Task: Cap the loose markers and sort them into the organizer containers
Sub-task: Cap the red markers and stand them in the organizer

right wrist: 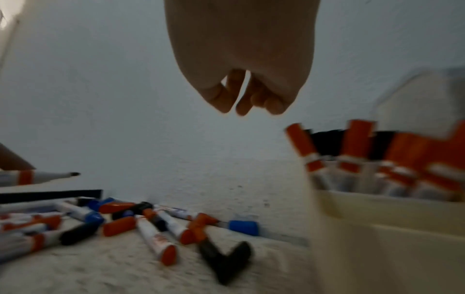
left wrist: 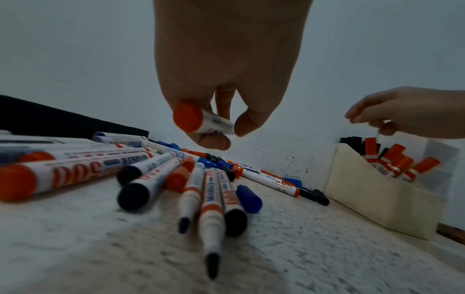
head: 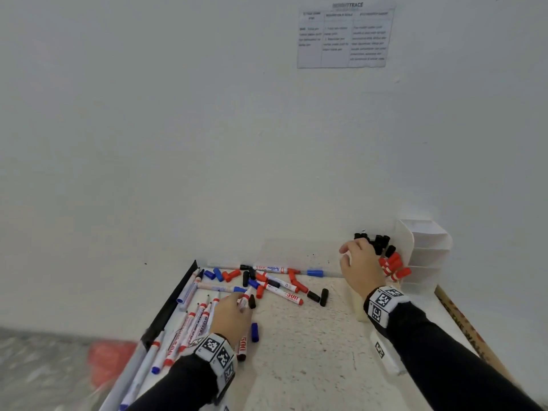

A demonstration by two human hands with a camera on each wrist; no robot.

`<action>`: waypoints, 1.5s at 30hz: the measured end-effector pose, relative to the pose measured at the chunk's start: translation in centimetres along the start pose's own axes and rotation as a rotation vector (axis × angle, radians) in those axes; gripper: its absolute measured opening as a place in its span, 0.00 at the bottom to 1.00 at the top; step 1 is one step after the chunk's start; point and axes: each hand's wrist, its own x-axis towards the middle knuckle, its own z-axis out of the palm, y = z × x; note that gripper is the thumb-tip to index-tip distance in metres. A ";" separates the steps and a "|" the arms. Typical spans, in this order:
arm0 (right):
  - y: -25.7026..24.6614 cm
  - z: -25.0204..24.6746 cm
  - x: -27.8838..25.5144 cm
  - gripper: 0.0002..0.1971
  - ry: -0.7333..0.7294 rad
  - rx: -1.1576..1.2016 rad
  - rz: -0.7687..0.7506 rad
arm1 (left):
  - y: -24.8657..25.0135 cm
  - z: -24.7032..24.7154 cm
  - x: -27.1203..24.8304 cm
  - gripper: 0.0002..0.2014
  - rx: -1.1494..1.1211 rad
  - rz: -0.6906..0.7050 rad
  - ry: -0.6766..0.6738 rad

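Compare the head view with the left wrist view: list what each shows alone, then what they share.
Head only: the printed sheet on the wall, the tagged wristbands and the blurred red thing on the floor.

Left wrist only: the orange end of the marker that the left hand grips.

Both: the right hand above the organizer, and the loose markers.

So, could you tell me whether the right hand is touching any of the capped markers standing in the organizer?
Apart. In the right wrist view, the right hand hangs with empty fingertips, with bare wall visible between them and the capped markers in the organizer.
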 end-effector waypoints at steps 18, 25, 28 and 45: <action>-9.3 14.0 -3.3 0.27 -0.776 -0.064 0.011 | -6.6 -4.3 -0.2 0.20 -0.004 -0.054 -0.045; -9.6 14.0 -3.2 0.16 -0.740 -0.152 0.004 | -5.8 -3.2 0.3 0.16 0.002 -0.042 -0.061; -9.1 14.1 -3.1 0.25 -0.708 -0.151 -0.053 | -5.2 -2.9 0.1 0.15 0.027 -0.037 -0.081; -9.7 12.0 -3.0 0.14 -0.720 0.380 0.038 | -4.7 -2.9 -0.5 0.16 0.035 -0.026 -0.143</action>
